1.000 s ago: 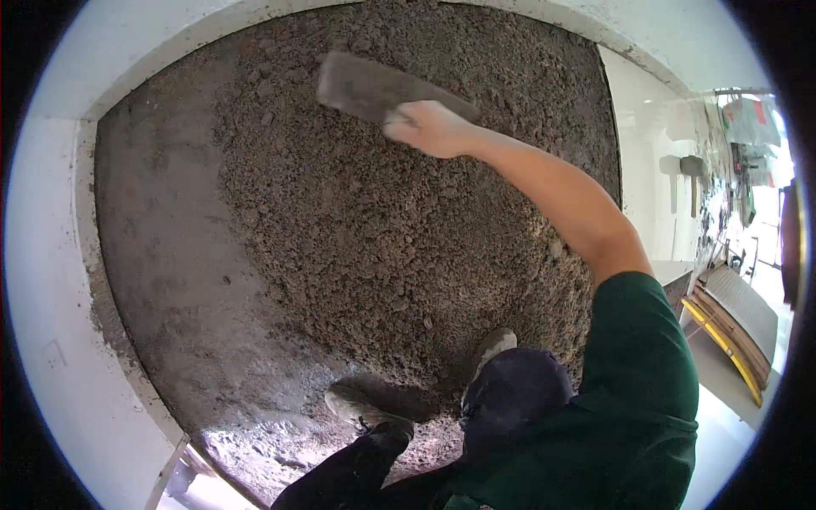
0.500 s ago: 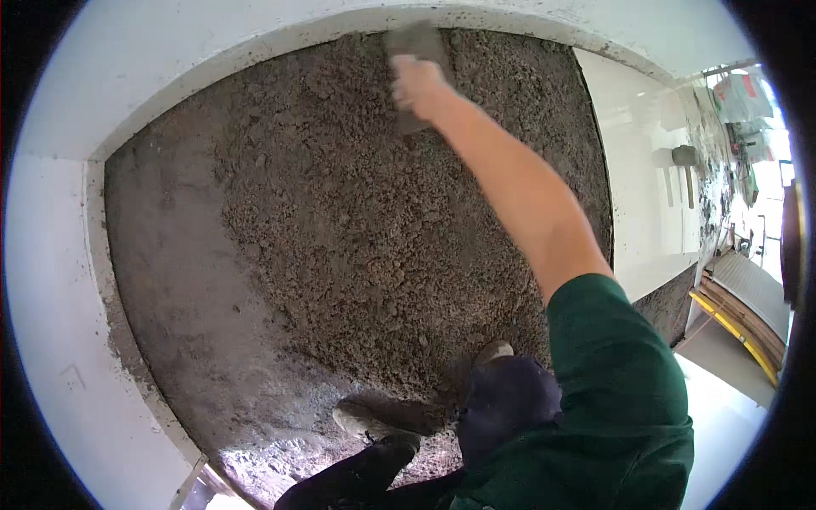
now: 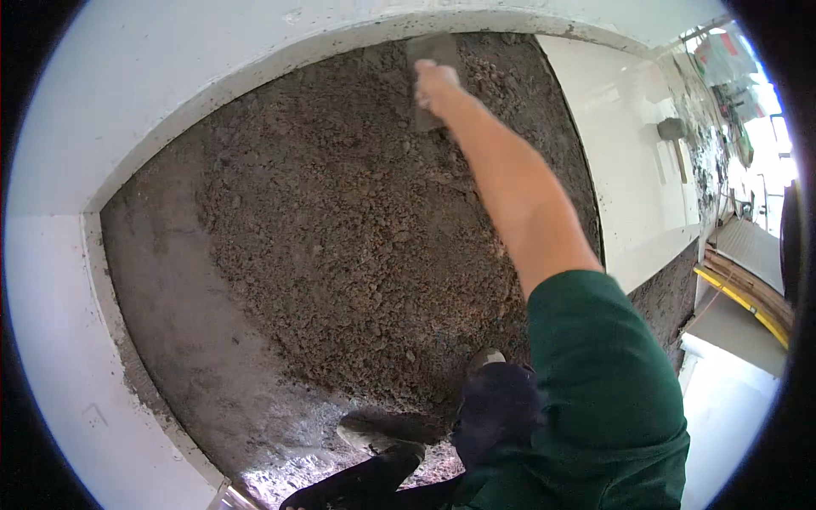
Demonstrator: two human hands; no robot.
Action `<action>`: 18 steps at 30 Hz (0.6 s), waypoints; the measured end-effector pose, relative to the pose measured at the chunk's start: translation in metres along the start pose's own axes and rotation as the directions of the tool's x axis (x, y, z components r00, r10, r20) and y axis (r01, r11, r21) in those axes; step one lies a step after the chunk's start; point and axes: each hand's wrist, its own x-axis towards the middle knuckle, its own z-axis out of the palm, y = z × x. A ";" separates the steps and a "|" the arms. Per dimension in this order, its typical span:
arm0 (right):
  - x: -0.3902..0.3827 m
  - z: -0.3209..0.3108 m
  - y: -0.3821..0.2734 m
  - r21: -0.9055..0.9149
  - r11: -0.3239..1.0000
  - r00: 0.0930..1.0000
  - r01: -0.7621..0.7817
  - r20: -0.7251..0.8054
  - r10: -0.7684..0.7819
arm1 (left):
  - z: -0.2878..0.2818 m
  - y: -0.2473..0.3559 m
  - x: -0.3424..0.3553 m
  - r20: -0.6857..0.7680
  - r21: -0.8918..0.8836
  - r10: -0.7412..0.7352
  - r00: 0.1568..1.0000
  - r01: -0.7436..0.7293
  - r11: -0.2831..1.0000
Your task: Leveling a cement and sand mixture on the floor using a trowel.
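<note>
My right hand (image 3: 436, 87) is closed on a flat rectangular trowel (image 3: 437, 49) near the far wall. The trowel's grey blade lies over the dark mortar bed (image 3: 365, 229), and its handle is hidden under my fingers. Loose and crumbly mortar fills the middle, while a smoother band (image 3: 170, 263) runs along the left. My right arm stretches out from a green sleeve, and my left hand is out of view.
White walls with a pale skirting (image 3: 106, 280) border the mortar at left and far side. Glossy tiles (image 3: 620, 153) lie to the right, with a mallet (image 3: 671, 129) on them. Beyond are a yellow-edged level (image 3: 744, 306) and plastic bags (image 3: 727, 59). My shoes (image 3: 365, 438) stand on the mortar.
My right hand and the trowel have shifted slightly to the right along the far wall. The tiles and mallet appear a little farther left as the view turned.
</note>
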 end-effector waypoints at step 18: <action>0.023 -0.113 0.164 0.430 0.869 0.970 -0.244 0.102 0.222 | 0.027 -0.012 0.050 -0.059 0.132 0.295 0.954 -0.285 0.949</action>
